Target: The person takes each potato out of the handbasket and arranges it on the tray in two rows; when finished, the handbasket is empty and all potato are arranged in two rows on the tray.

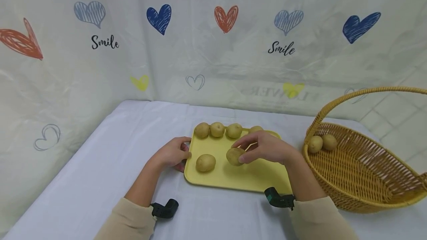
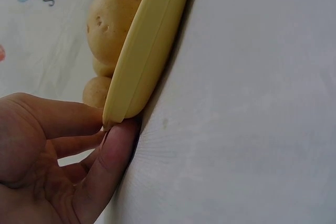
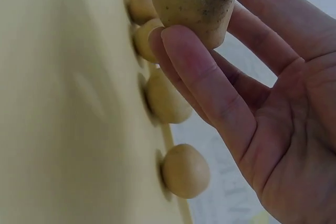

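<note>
Between thumb and fingers, my right hand pinches a potato over the middle of a yellow tray. Dark specks mark the skin of this held potato in the right wrist view. My left hand grips the tray's left edge, seen close up as the pale yellow rim in the left wrist view. A single potato lies on the tray's left front part. Several more, such as the potato, stand in a row along the back edge; my right hand partly covers the rightmost.
To the right of the tray stands a wicker basket with a tall arched handle. Inside, two potatoes rest against its far left wall. A white cloth covers the table, and a white curtain with printed hearts hangs behind.
</note>
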{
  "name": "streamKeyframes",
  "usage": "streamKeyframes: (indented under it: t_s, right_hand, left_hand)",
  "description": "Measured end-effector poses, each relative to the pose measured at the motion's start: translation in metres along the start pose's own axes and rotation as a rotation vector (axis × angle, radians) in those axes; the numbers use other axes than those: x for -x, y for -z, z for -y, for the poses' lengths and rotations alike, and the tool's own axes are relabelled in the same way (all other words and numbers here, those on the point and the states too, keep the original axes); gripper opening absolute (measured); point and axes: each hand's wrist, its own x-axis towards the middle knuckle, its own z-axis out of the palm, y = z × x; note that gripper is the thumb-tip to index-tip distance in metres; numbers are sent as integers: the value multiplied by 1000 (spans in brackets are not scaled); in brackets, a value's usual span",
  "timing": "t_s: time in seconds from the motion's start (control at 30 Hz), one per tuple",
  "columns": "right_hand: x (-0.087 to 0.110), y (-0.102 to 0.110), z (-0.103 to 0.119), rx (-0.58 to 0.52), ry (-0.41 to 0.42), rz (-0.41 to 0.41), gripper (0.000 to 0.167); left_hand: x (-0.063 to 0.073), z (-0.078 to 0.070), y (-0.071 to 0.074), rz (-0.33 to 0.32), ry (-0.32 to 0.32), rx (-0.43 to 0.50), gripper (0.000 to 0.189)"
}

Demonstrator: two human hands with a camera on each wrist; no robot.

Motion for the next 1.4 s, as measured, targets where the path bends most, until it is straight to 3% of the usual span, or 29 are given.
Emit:
streamKeyframes:
  t_s: [0.23, 0.6, 1.4]
  right_hand:
    - [-15, -14, -7, 47, 17, 61, 38]
    - [-24, -30, -1, 150, -32, 26, 36]
    - [-17, -24, -3, 149, 2, 33, 44]
  left_hand:
    - [-1, 0, 0, -5, 0, 1, 61]
    - [1, 1, -2, -5, 4, 7, 62]
    - [-1, 2, 0, 0, 4, 8, 63]
